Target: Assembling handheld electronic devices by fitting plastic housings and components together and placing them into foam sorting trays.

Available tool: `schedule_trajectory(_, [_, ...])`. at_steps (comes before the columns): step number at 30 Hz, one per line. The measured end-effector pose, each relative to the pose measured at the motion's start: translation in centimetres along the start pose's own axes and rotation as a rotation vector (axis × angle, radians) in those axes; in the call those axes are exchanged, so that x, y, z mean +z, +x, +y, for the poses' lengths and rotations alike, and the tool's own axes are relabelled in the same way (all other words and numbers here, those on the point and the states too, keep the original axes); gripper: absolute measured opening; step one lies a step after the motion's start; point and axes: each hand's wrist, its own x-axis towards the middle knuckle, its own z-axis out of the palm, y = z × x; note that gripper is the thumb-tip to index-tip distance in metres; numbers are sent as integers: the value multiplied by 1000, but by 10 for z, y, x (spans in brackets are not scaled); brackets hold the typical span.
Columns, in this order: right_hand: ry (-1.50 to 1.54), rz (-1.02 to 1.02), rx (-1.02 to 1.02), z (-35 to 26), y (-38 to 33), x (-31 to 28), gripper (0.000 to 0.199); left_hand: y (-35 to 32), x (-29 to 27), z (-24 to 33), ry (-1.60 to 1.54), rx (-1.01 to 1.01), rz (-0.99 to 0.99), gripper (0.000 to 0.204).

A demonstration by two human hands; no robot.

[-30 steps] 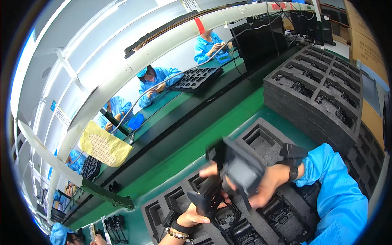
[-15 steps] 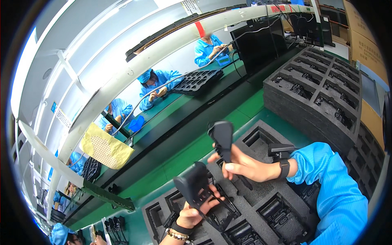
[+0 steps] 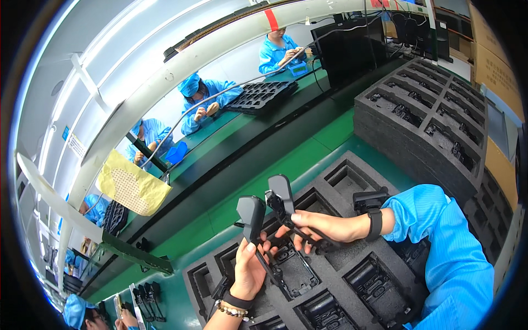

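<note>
Above a grey foam tray (image 3: 344, 258) I hold two black plastic parts side by side. My left hand (image 3: 250, 269) grips one, a black part with a blocky head (image 3: 251, 213) pointing up and a thin frame hanging below. My right hand (image 3: 324, 225) pinches the other, a black part with a flat rounded head (image 3: 281, 190); its slim lower end reaches down past my fingers. The two heads are close together, and I cannot tell if they touch. Beneath my hands, a black moulded piece (image 3: 294, 275) lies in a tray pocket. My fingers partly cover both parts.
A tall stack of foam trays (image 3: 423, 126) with black parts stands at the far right. Several more black parts (image 3: 148, 300) lie at the lower left. Co-workers in blue (image 3: 203, 102) sit across the green bench, near a black tray (image 3: 261, 96). A yellow sheet (image 3: 135, 183) hangs at left.
The part in my left hand has turned upright and risen. My right hand has brought its part down and left, so the two heads are now nearly together.
</note>
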Motion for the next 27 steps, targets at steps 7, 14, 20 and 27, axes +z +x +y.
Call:
schedule_trajectory(7, [170,15,-8,-8,7,-10,67,2,-2,3,-120,30,34,46])
schedule_trajectory(14, [204,259,-91,-34,40,-52,42,32,-35,48,194,213,213,46])
schedule_trajectory(20, [-209,415,34,-75,119,-110,24,108,-134,102,251,345,437,46])
schedule_trajectory(27, [-235,666,75,-28,189,-149,23,162,-239,78,437,231,787,40])
